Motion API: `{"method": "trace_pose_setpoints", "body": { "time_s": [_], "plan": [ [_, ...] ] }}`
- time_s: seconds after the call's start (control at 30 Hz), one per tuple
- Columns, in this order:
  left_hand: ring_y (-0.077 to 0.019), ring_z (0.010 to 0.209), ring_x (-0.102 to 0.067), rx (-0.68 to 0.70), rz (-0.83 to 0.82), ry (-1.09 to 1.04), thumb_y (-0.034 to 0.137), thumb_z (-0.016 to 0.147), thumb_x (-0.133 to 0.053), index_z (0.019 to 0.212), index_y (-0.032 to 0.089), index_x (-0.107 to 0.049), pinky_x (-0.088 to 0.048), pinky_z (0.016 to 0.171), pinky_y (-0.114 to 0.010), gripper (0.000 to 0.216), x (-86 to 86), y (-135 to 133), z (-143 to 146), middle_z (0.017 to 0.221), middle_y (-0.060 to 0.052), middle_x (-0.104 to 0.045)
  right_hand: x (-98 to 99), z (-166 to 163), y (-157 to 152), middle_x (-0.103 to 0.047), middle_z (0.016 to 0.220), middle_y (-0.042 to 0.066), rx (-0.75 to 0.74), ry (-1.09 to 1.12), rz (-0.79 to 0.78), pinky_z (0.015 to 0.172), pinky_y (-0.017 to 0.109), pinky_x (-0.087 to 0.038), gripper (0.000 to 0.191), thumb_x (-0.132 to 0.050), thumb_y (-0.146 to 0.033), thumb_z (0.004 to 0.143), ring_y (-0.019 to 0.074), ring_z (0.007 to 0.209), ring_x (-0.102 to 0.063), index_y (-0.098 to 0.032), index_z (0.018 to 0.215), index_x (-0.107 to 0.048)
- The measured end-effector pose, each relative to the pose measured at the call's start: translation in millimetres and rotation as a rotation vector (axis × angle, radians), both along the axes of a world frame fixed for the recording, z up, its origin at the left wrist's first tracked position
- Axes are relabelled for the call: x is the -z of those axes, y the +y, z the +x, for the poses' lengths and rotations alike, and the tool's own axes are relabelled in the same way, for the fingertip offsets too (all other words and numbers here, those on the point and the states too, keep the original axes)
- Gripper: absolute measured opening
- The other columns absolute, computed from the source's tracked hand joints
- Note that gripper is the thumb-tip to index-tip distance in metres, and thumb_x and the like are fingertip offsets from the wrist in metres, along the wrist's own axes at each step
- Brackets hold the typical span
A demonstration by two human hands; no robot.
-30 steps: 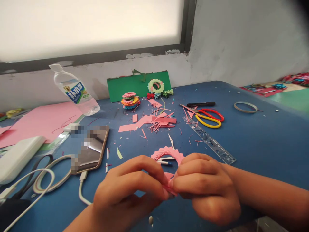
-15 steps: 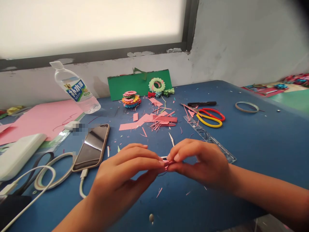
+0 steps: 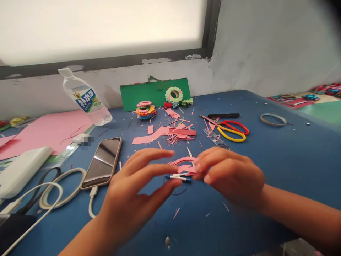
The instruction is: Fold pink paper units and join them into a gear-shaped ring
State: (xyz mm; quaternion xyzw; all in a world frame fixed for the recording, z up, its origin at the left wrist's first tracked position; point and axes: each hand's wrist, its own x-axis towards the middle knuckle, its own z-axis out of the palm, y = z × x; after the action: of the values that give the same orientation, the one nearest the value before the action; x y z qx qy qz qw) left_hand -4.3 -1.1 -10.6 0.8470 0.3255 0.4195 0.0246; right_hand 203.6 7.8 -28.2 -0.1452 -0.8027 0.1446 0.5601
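Observation:
A curved, pleated pink paper strip (image 3: 184, 160) is pinched at its right end by my right hand (image 3: 231, 174). Its flat tail hangs below the curve. My left hand (image 3: 141, 181) has its thumb and fingers spread apart around the strip's left end. Whether a left fingertip touches the paper I cannot tell. Just beneath the paper lies a blue and white pen (image 3: 183, 178), partly covered. Pink paper scraps (image 3: 162, 133) are scattered beyond the hands.
Scissors with red and yellow handles (image 3: 231, 134), a black pen (image 3: 223, 115) and a clear ruler (image 3: 217, 139) lie to the right. On the left are a phone (image 3: 102, 163), a tilted bottle (image 3: 86, 97) and cables. Pleated paper ornaments (image 3: 146, 111) stand behind.
My left fingers have spread apart from the paper. The pink strip now shows as a curve in my right hand, which has turned and shifted slightly right.

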Motion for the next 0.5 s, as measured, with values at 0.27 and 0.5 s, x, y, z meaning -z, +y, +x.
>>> {"method": "trace_pose_setpoints", "body": {
  "time_s": [0.27,0.5],
  "plan": [
    [-0.0115,0.083,-0.061,0.148,0.133,0.005,0.008,0.073,-0.066,0.088,0.016,-0.061,-0.05,0.077,-0.022,0.018,4.5,-0.5,2.1,0.088,-0.002,-0.065,-23.7,15.2,-6.5,-0.071,0.083,-0.002,0.09,-0.486,0.529,0.079,0.021,-0.053,0.019,-0.056,-0.009,0.082,0.0128,0.088,-0.063,-0.02,0.069,-0.064],
    [-0.0163,0.089,-0.06,0.054,0.06,0.132,0.015,0.077,-0.063,0.094,0.02,-0.062,-0.049,0.08,-0.03,0.018,8.3,4.3,0.9,0.098,-0.005,-0.065,-0.6,4.3,7.0,-0.066,0.083,0.004,0.058,-0.265,0.171,0.071,0.023,-0.054,0.01,-0.052,-0.012,0.086,0.0113,0.079,-0.062,-0.018,0.082,-0.059]
  ]
}}
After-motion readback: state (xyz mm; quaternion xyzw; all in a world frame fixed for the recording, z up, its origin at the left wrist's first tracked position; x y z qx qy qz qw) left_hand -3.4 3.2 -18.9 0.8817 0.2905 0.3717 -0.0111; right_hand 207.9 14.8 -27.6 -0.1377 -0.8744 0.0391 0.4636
